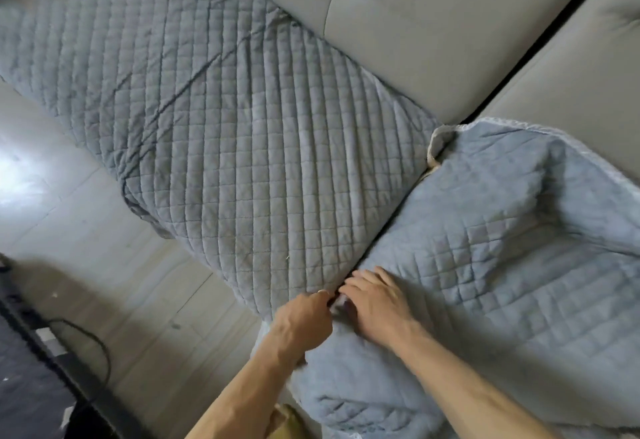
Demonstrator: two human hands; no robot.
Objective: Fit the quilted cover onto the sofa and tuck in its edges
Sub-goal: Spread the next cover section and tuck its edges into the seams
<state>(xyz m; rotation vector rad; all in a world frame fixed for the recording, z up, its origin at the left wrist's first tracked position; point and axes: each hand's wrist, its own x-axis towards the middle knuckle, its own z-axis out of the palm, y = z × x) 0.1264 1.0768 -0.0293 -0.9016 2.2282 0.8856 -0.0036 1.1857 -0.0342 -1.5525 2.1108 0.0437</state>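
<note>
A blue-grey quilted cover (485, 248) lies loosely over the right seat of a grey sofa (415, 40), with its far edge folded back and bunched. A second, darker quilted cover (225, 126) lies flat over the left seat. My left hand (304, 317) has its fingers curled and pinches the lighter cover's edge at the gap between the two seats. My right hand (374, 296) lies flat on that cover, its fingertips pressing into the same gap. Part of the cover hangs over the seat front below my arms.
The sofa's bare grey back cushions (571, 57) run along the top and right. Pale wood-look floor (121, 282) lies to the left. A dark object with a black cable (86, 334) sits at the lower left.
</note>
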